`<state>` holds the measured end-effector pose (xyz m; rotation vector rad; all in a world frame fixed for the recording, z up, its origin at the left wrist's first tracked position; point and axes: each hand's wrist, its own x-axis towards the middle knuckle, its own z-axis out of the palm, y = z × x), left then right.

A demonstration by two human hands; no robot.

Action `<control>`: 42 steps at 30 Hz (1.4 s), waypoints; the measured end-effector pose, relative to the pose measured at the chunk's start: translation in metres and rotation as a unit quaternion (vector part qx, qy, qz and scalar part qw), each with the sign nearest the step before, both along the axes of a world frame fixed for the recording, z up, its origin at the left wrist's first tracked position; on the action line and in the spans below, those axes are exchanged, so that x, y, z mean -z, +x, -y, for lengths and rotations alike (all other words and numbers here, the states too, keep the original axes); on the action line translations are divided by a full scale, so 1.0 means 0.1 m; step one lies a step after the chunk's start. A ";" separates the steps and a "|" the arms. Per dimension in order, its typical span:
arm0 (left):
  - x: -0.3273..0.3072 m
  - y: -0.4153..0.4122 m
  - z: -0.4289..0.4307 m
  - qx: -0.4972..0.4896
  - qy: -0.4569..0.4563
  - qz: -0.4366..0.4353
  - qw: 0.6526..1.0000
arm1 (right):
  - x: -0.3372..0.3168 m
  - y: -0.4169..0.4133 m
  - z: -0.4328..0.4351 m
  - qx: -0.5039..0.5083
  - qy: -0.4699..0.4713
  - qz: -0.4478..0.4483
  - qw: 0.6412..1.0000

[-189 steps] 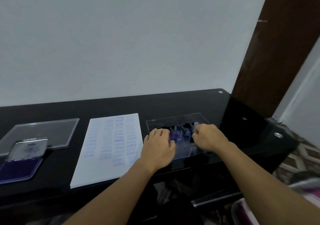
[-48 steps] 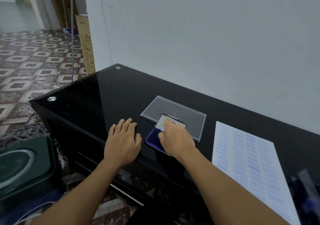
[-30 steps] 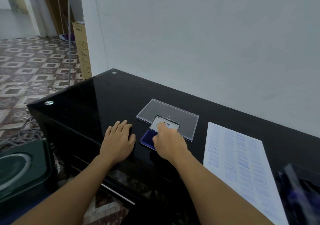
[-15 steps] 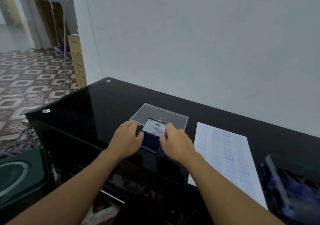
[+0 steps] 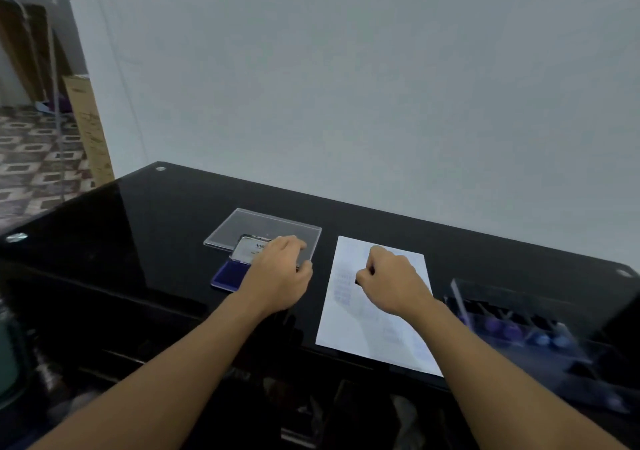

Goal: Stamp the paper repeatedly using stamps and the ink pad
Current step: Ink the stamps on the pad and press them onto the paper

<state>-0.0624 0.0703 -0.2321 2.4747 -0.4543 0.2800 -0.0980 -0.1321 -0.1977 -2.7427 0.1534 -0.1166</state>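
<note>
Where glossy black table (image 5: pixel 138 228), flat white paper (image 5: pixel 374 328)

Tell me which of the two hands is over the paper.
The right hand, closed in a fist above the stamped paper. The left hand rests instead on the ink pad, left of the sheet.

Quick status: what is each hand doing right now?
Left hand: lying loosely open on the ink pad, gripping nothing visible.
Right hand: fist closed over the paper; a small dark object, probably a stamp, barely shows.
</note>
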 end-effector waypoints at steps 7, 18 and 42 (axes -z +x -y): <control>0.09 -0.06 0.20 0.018 0.002 -0.021 1.000 | -0.03 -0.08 0.17 0.009 -0.001 -0.019 1.000; 0.68 -0.08 0.31 0.078 0.073 -0.016 0.994 | 0.14 -0.13 0.15 -0.031 0.001 -0.114 0.993; 0.84 -0.08 0.32 0.073 0.095 -0.028 0.992 | 0.50 -0.12 0.08 -0.020 -0.056 -0.078 0.995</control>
